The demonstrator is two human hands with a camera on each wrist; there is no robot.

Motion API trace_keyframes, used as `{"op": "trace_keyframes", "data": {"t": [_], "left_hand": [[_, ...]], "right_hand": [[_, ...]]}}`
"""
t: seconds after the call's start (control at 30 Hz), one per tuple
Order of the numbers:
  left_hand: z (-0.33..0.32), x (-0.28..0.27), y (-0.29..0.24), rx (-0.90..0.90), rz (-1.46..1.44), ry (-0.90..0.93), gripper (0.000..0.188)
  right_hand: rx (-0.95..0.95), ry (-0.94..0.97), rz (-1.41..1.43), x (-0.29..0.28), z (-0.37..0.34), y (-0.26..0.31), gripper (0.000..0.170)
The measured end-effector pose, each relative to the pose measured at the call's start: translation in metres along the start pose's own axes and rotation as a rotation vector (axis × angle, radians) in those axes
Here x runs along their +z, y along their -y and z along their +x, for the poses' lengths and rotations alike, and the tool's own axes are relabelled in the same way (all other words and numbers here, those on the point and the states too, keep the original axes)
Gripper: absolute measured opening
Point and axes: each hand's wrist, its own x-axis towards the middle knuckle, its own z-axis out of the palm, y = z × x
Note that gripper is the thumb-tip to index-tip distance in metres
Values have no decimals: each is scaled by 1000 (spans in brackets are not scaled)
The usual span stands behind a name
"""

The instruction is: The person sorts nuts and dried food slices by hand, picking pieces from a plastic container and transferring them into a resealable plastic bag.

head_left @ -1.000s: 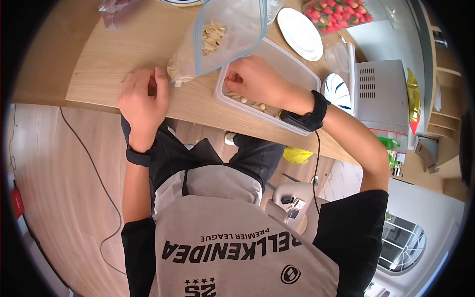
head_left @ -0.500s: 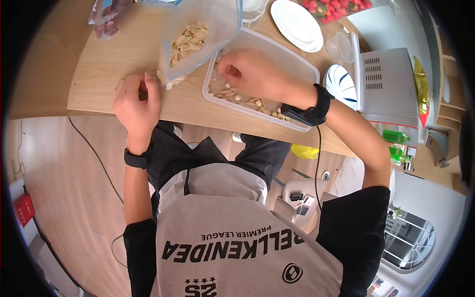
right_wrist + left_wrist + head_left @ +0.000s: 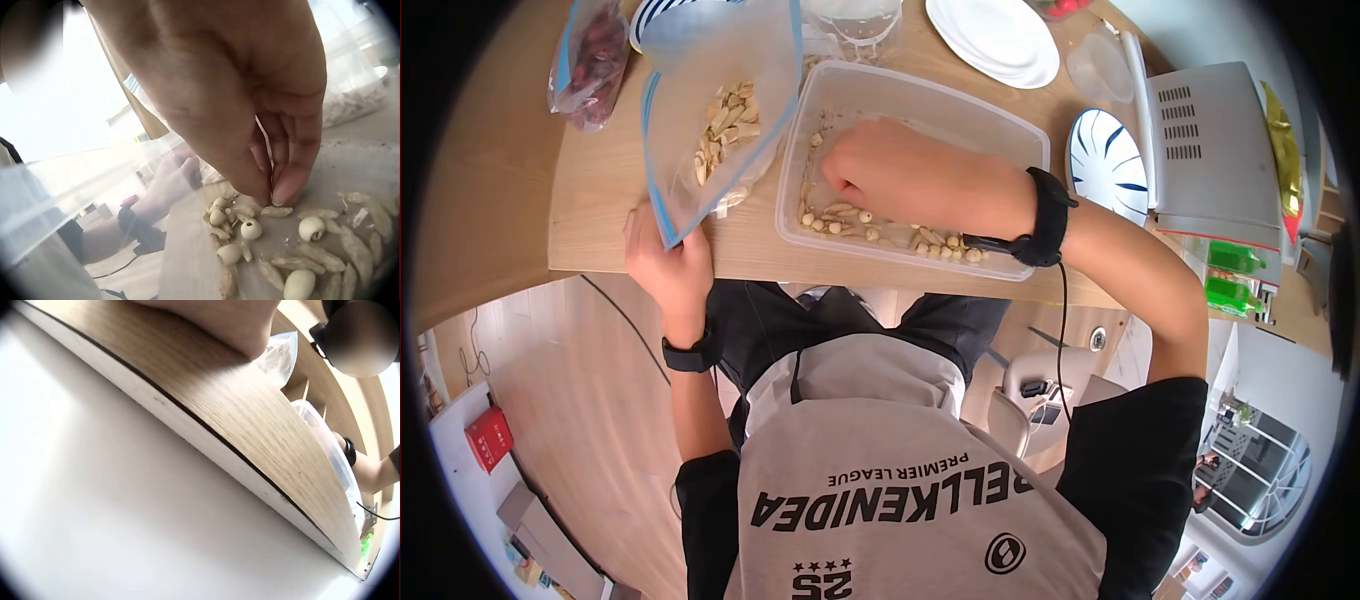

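In the head view, the left hand point(image 3: 668, 262) rests on the table's near edge, fingers loosely curled, with the corner of an upright zip bag point(image 3: 752, 70) overlapping it in view. Pale flat slices point(image 3: 728, 120) fill part of the bag. The right hand point(image 3: 900, 175) reaches down into a clear plastic container point(image 3: 925, 82). Its thumb and fingertips meet on a small elongated pale piece point(image 3: 277, 211) in the right wrist view. Around it on the container's floor lie round cream beads point(image 3: 250, 229) and more elongated pieces point(image 3: 357, 247).
A zip bag of dark red pieces point(image 3: 595, 65) lies at the far left beside a striped plate point(image 3: 645, 25). White plates point(image 3: 995, 40), a clear tub point(image 3: 1100, 72), a blue-lined plate point(image 3: 1108, 160) and a grey appliance point(image 3: 1205, 140) stand beyond the container.
The head view has shifted, so the bag and container appear farther left and the bag corner overlaps the left hand. Inside the container, the right hand has moved toward the pieces at its near side.
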Motion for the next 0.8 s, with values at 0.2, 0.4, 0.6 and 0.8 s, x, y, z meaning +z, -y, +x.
{"op": "trace_keyframes", "data": {"t": [0.2,0.4,0.6,0.8], "left_hand": [[-2,-3,-1,76,-16,-7,10],[-8,-4,5,-35,16,45,12],[-8,-2,11,1,12,2,11],[3,-2,-2,54,-39,-70,23]], "right_hand": [[-180,-177,-1,11,-21,-7,15],[-249,-229,25,11,-26,-7,26],[-66,-159,-62,-38,-30,23,19],[44,-220,-39,-118,-45,79,24]]}}
